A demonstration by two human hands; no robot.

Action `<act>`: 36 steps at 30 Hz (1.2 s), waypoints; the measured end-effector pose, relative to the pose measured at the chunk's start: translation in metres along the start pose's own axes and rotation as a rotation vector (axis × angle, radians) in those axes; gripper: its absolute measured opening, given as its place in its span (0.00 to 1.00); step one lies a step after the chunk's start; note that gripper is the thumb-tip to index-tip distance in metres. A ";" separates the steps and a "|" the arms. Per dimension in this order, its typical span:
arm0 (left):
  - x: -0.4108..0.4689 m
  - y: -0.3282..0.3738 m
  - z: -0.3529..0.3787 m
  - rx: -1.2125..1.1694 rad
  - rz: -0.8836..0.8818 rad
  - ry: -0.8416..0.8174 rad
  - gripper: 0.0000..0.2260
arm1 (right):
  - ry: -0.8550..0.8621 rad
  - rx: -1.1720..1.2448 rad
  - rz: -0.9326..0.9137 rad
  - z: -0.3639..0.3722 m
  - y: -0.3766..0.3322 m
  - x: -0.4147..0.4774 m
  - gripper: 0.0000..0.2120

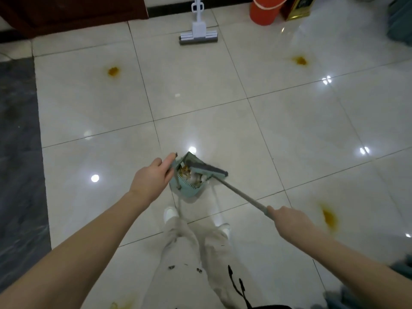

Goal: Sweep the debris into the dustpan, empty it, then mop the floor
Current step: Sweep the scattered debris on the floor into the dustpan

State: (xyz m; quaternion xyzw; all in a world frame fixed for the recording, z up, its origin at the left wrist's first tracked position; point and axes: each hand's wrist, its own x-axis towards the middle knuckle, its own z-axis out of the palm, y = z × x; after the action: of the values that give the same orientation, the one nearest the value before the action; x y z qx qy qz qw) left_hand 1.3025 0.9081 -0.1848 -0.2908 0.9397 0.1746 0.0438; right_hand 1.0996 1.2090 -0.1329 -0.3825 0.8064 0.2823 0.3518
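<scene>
- Sweeping is the step in hand. The person's left hand (153, 175) holds the upright handle of the teal plastic dustpan (189, 190), fingers stretched along it and thumb closing on it. The right hand (287, 219) is curled round the pole of the grey-and-teal broom (209, 170).
- The dustpan sits on the glossy cream-tiled floor (223, 97) just ahead of the person's feet. The broom head lies across its mouth, touching it, with the orange and white debris (189, 173) heaped inside.
- The sweeping looks close to done. The next move calls for drawing the broom clear, keeping the pan tipped back so nothing spills, and carrying it to a bin.
- Mopping is not yet begun. The white sponge mop (198, 36) stands by the far wall, well apart from the hands, and orange-brown stains (113, 71) lie on several tiles.
- No bin is plainly in view; the orange plastic bucket (265, 12) is cut off at the top edge, so what it is for cannot be told.
- The left palm faces away, so the firmness of its hold is unclear. Any debris under the broom head is hidden.
</scene>
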 end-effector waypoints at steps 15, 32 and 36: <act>-0.019 -0.029 -0.022 -0.053 -0.060 0.080 0.15 | -0.015 0.365 0.206 -0.018 0.043 -0.033 0.18; 0.059 -0.102 -0.104 -0.061 -0.053 0.159 0.16 | -0.130 0.913 0.392 -0.054 -0.011 -0.028 0.11; 0.075 -0.117 -0.112 -0.002 0.031 0.102 0.17 | -0.180 0.990 0.434 -0.064 -0.033 -0.007 0.07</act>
State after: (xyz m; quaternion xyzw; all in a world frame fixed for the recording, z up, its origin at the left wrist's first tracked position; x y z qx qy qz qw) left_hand 1.3085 0.7391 -0.1292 -0.2846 0.9450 0.1612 -0.0074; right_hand 1.1079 1.1477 -0.0958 0.0297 0.8698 -0.0334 0.4913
